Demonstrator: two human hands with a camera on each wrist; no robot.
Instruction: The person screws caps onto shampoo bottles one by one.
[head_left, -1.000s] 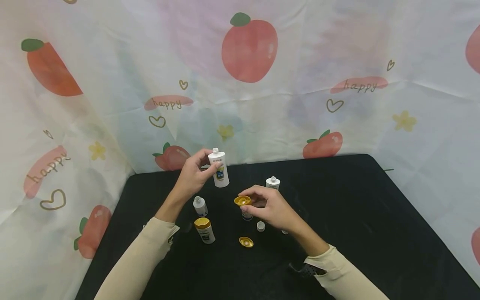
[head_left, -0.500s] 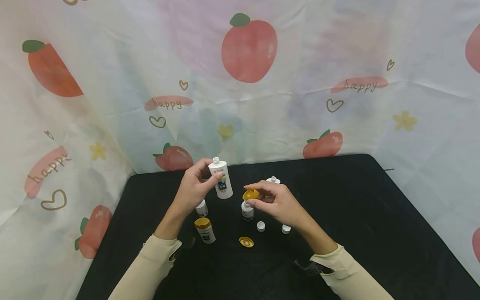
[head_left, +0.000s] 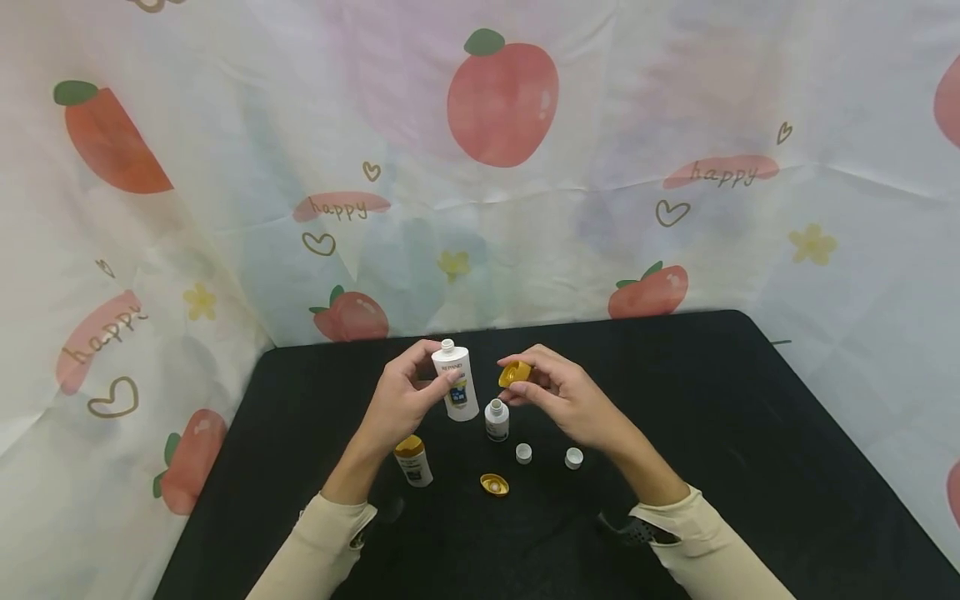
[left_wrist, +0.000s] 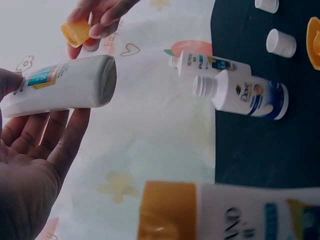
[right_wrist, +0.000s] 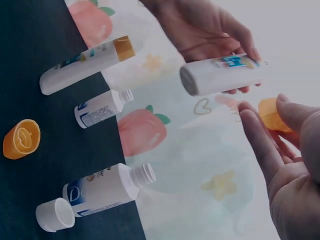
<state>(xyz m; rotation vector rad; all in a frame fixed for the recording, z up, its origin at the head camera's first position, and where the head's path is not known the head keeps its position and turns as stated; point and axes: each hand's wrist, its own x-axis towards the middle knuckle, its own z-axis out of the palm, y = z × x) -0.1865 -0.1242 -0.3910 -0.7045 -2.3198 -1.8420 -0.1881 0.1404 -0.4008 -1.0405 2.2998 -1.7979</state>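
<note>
My left hand (head_left: 405,396) holds a white shampoo bottle (head_left: 459,392) above the table, its threaded neck bare and upright. Thumb and fingers lie around its sides. To its right, my right hand (head_left: 570,400) pinches a gold cap (head_left: 513,373), tilted so its hollow inside shows. Cap and bottle are apart; the right wrist view shows a gap between the cap (right_wrist: 271,114) and the bottle (right_wrist: 215,77). A small uncapped white bottle (head_left: 497,422) stands below the two hands. A gold-capped bottle (head_left: 413,463) stands near my left wrist.
On the black table (head_left: 712,467) lie another gold cap (head_left: 494,485) and two white caps, one left (head_left: 523,453) and one right (head_left: 573,458). In the right wrist view a Dove bottle (right_wrist: 105,187) without its cap stands on the table. A printed curtain (head_left: 540,242) hangs behind.
My left hand has lowered the shampoo bottle and brought it right. My right hand has moved slightly up and right with the gold cap, turning it. The small bottle below is now uncovered.
</note>
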